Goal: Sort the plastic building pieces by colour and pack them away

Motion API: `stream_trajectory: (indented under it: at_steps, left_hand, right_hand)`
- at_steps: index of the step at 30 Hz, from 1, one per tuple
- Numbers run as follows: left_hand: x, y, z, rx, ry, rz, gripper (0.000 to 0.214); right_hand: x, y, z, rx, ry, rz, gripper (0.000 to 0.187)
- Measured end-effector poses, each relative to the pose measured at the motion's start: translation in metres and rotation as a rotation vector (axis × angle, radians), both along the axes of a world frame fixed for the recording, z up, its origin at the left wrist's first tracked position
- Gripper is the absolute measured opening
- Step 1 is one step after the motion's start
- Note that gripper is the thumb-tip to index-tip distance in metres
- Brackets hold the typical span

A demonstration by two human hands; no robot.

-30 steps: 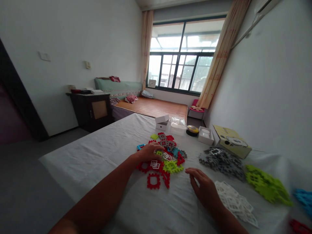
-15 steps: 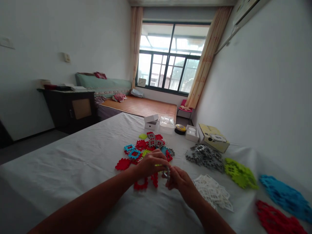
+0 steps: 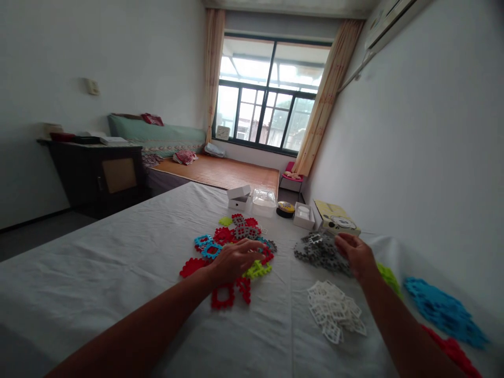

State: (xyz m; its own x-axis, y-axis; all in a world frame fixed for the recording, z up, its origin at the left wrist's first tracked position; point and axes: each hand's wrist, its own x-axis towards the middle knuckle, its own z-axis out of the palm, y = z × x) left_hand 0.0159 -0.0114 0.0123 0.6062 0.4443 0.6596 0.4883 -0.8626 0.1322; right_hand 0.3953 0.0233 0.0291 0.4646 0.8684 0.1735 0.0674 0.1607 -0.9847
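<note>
My left hand (image 3: 236, 258) hovers over a mixed pile of toothed plastic building pieces, its fingers stretched out and nothing in them. Red pieces (image 3: 223, 297), blue pieces (image 3: 211, 251) and a lime green piece (image 3: 258, 269) lie around it. To the right, my right hand (image 3: 357, 255) is at the edge of a heap of grey pieces (image 3: 323, 254). Its thumb and fingertips are pinched together; whether a grey piece is between them cannot be made out. Below that hand lies a heap of white pieces (image 3: 334, 310).
Blue pieces (image 3: 443, 310), red pieces (image 3: 452, 349) and green pieces (image 3: 389, 281) form heaps at the right, partly behind my right arm. Along the far edge stand a white box (image 3: 239, 198), a clear plastic container (image 3: 264, 202), a round tin (image 3: 285, 209) and a yellow box (image 3: 336, 216).
My hands have parted. The right hand has moved right and away from me to the grey heap; the curved grey piece held between the hands is out of sight. The left hand has opened.
</note>
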Motion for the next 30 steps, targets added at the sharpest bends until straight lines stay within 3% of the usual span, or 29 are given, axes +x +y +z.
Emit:
stream_trajectory:
  at_steps: [4,9,13,16,19,22,26,30]
  left_hand:
    - [-0.007,0.013,-0.004,-0.004,-0.058,0.062,0.026]
    - [-0.030,0.033,-0.005,-0.024,-0.196,0.256,0.026]
    - [-0.053,0.047,-0.002,-0.121,-0.246,0.520,0.029]
    - [-0.062,0.052,-0.002,-0.224,-0.160,0.602,0.029]
    - [-0.067,0.052,-0.002,-0.282,-0.064,0.561,0.024]
    - [-0.078,0.048,0.004,-0.361,0.027,0.494,0.021]
    - [-0.099,0.043,0.017,-0.657,0.210,0.293,0.042]
    - [-0.113,0.040,0.023,-0.801,0.288,0.191,0.060]
  right_hand:
    - [0.048,0.028,-0.006,-0.064,-0.089,-0.118,0.028]
    - [0.059,0.037,-0.007,-0.159,-0.268,-0.115,0.013]
    - [0.032,0.032,0.005,-0.129,-0.404,-0.096,0.024]
    - [-0.026,0.009,0.008,-0.050,-0.585,0.100,0.037]
    - [-0.095,-0.026,-0.001,0.083,-0.706,0.275,0.036]
    - [-0.142,-0.056,-0.021,0.248,-0.788,0.397,0.027]
    - [-0.155,-0.072,-0.043,0.354,-0.901,0.567,0.026]
    - [-0.151,-0.071,-0.048,0.342,-0.925,0.565,0.025]
